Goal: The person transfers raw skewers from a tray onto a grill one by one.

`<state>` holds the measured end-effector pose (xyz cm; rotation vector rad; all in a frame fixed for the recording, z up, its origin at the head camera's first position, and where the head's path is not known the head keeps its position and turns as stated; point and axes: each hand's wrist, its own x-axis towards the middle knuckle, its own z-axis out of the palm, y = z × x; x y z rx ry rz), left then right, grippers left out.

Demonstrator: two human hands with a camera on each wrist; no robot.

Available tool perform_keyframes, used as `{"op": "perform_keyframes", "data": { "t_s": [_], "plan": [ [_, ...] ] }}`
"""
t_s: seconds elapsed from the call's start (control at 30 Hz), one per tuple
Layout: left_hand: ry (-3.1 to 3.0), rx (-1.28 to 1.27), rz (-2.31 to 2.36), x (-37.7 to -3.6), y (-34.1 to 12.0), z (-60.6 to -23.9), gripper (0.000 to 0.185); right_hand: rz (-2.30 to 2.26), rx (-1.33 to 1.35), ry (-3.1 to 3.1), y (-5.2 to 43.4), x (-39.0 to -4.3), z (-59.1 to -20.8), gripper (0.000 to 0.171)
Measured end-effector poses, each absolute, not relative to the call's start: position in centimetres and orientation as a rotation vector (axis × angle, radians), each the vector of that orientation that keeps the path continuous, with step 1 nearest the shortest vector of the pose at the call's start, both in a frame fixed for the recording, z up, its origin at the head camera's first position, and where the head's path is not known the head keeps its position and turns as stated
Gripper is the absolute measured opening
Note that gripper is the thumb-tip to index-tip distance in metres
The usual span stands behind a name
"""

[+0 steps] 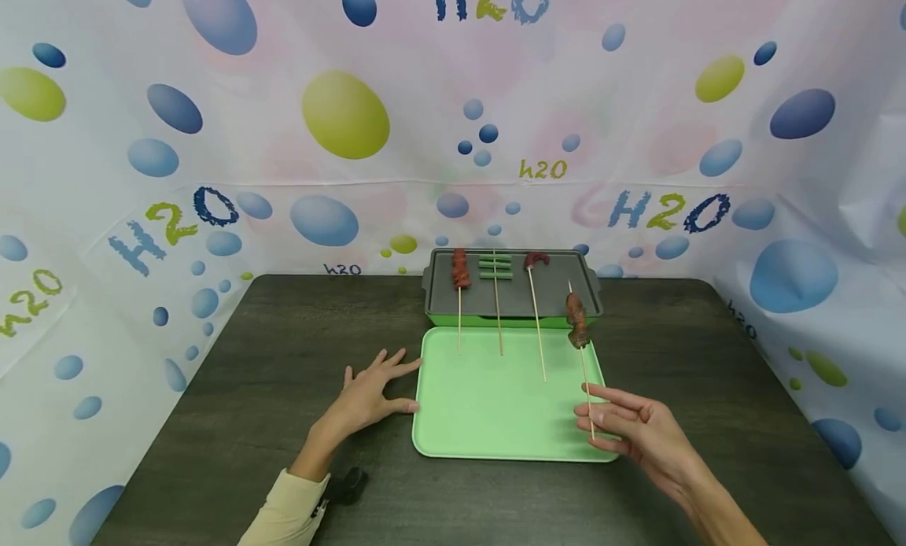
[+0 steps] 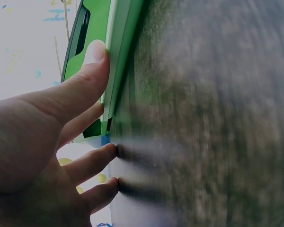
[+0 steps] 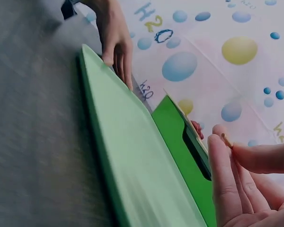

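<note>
My right hand [image 1: 640,432] pinches the bare lower end of a wooden skewer [image 1: 576,322] between thumb and fingers. Browned meat pieces sit on its upper part, which overlaps the grill's front right corner in the head view. Only the butt of the stick [image 3: 226,140] shows clearly in the right wrist view. With fingers spread, my left hand [image 1: 368,396] touches the left edge of a light green tray [image 1: 495,428]; its thumb [image 2: 97,54] lies against the rim. The tray lies flat in front of a green grill with a dark grey top [image 1: 477,304].
On the grill lie a red meat skewer [image 1: 460,269], a skewer of green pieces [image 1: 506,266] and one with a curled dark red piece [image 1: 535,259]. Their sticks reach forward over the tray. Behind the dark wooden table [image 1: 297,318] hangs a patterned curtain [image 1: 396,192].
</note>
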<state>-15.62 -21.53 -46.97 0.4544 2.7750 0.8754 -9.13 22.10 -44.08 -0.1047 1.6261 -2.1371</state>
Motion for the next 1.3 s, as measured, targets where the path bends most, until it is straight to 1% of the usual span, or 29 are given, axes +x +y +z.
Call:
{"op": "perform_keyframes", "data": {
  "t_s": [0.23, 0.33, 0.43, 0.63, 1.1, 1.2, 1.3],
  "plan": [
    [2.762, 0.452, 0.877, -15.4, -21.3, -46.9, 0.080, -2.151, -0.026, 1.687, 22.5, -13.5, -43.7, 0.058],
    [2.767, 0.456, 0.880, -15.4, -21.2, -46.9, 0.080, -2.163, 0.017, 1.705, 22.9, -15.2, -43.6, 0.062],
    [2.767, 0.462, 0.884, -15.3, -21.1, -46.8, 0.080, -2.181, 0.056, 1.701, 23.3, -16.7, -43.6, 0.062],
    [2.771, 0.471, 0.884, -15.1, -21.1, -46.8, 0.080, -2.212, 0.112, 1.673, 23.7, -18.6, -43.3, 0.051],
    [2.760, 0.485, 0.892, -15.2, -21.0, -46.7, 0.079, -2.224, 0.156, 1.653, 23.9, -18.8, -43.8, 0.048],
    [2.760, 0.497, 0.883, -15.2, -21.3, -46.7, 0.079, -2.240, 0.140, 1.681, 24.0, -18.4, -43.8, 0.049],
    [2.757, 0.497, 0.884, -15.2, -21.6, -46.7, 0.074, -2.216, 0.050, 1.804, 23.8, -17.2, -44.2, 0.055]
  ]
}}
